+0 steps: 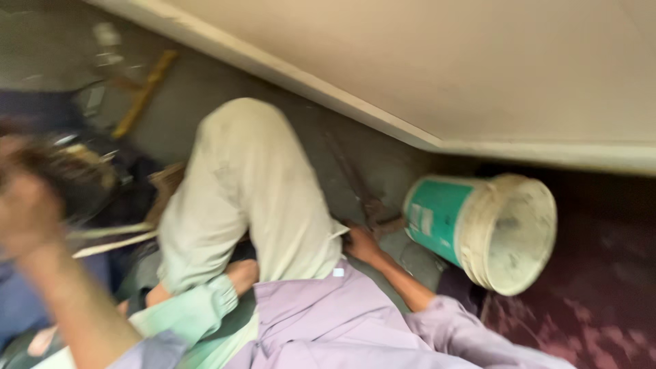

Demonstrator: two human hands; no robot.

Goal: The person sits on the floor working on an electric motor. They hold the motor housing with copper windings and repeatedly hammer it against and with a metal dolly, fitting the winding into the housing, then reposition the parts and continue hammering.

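Note:
The view is tilted and blurred. My right hand (362, 243) rests low on the grey floor, at the end of a long rusty metal tool (369, 202) and beside a teal bucket (478, 232) with a white rim. I cannot tell whether it grips the tool. My left hand (27, 212) is raised at the far left, smeared by motion, close to a dark round object (72, 179). My bent knee in off-white trousers (246, 184) and my lilac shirt (328, 321) fill the middle.
A pale wall or board (444, 61) slants across the top right. A yellow-handled tool (143, 92) lies on the floor at upper left among dark clutter. Dark reddish ground (601, 301) lies right of the bucket.

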